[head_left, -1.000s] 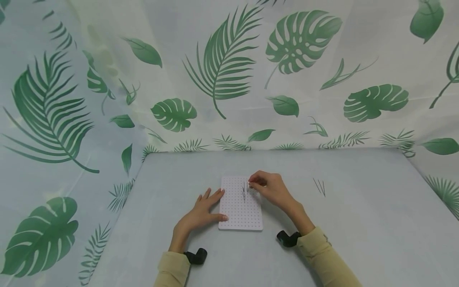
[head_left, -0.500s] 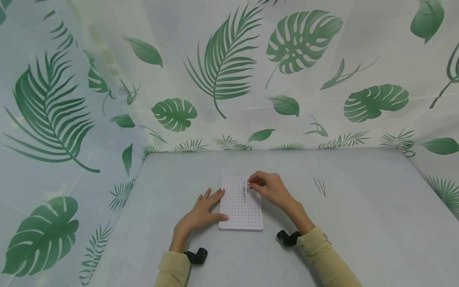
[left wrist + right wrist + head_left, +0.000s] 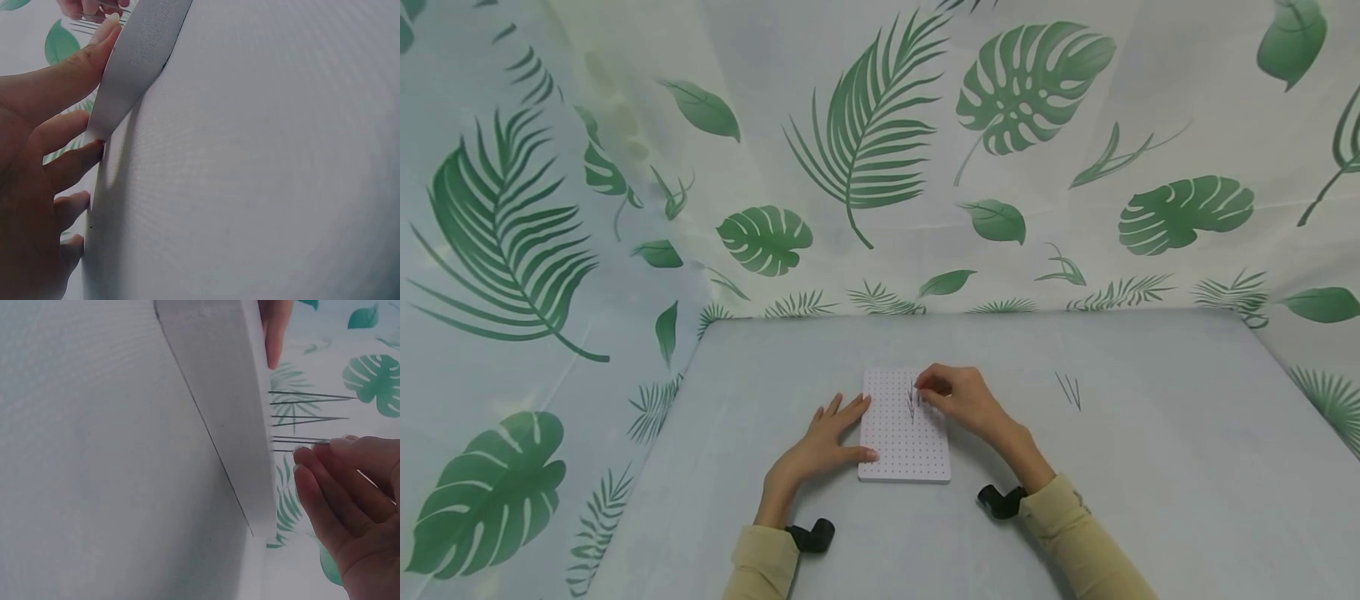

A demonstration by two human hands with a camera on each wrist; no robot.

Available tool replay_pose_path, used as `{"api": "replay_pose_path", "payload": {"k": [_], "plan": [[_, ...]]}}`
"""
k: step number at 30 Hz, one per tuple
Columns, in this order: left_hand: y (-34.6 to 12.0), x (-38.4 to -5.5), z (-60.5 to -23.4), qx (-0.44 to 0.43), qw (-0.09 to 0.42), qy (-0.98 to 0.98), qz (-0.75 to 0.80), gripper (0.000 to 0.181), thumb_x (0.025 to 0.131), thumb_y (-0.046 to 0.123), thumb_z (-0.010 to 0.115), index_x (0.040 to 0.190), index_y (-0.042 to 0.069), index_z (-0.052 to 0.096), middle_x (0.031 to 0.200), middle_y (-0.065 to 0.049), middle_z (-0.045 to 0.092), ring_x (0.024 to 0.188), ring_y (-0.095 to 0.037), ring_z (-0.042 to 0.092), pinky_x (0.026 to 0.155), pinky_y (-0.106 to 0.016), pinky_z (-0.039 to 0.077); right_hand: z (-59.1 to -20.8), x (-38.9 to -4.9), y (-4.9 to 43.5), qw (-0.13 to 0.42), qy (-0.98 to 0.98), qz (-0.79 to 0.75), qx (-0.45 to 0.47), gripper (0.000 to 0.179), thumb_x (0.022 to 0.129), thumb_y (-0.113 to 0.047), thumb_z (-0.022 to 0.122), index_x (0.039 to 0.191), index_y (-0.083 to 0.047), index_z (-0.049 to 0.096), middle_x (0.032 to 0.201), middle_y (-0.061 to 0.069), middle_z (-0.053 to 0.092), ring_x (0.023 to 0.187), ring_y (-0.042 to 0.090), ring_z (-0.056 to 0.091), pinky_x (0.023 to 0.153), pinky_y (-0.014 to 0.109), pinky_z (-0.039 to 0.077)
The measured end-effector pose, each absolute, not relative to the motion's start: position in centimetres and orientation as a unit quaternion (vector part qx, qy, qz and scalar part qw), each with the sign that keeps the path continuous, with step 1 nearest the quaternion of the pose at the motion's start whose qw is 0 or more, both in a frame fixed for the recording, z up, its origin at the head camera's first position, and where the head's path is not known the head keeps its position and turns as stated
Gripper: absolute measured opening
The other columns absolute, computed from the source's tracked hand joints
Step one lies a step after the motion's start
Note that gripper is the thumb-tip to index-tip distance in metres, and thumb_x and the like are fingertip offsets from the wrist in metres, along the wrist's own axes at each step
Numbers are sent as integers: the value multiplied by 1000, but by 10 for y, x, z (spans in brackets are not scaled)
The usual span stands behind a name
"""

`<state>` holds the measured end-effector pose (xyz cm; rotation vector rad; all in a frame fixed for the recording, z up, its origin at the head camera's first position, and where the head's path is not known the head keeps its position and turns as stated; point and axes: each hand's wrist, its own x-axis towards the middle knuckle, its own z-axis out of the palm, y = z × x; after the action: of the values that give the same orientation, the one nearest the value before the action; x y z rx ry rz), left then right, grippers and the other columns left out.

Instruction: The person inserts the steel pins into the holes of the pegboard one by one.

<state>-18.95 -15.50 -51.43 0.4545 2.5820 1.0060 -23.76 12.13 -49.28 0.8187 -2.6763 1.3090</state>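
Observation:
A white board (image 3: 904,458) dotted with rows of small holes lies on the table. My left hand (image 3: 820,442) rests along its left edge, fingers spread and thumb on the board. Several thin dark pins (image 3: 912,410) stand up from the board's upper part. In the right wrist view, the standing pins (image 3: 312,395) lean together in pairs, meeting at their tips. My right hand (image 3: 964,402) is over the upper right of the board. Its thumb and fingertips pinch a thin dark pin (image 3: 315,440) beside the others; the head view hides most of this pin.
A few more thin dark pins (image 3: 1077,395) lie on the pale tabletop (image 3: 1165,450) to the right of the board. Behind the table hangs a leaf-printed cloth (image 3: 917,250). Black cameras sit on both wrists, such as the right wrist camera (image 3: 1000,502).
My right hand has shifted slightly left and toward me over the board, its fingertips now nearer the standing pins. The left hand and the board stay where they were.

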Motion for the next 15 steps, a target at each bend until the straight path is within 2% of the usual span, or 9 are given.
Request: {"api": "replay_pose_path", "payload": {"k": [15], "plan": [[-153,-189,-514,161,162,906,355,90,88,43,79,162,14,35,168,-9,31,161,-37,5,129,-58,-1,-484,-236,146,30,-892,371,257,18,90,-1,75,108,-6,74,99,6,78,84,17,74,75,34,62]]}}
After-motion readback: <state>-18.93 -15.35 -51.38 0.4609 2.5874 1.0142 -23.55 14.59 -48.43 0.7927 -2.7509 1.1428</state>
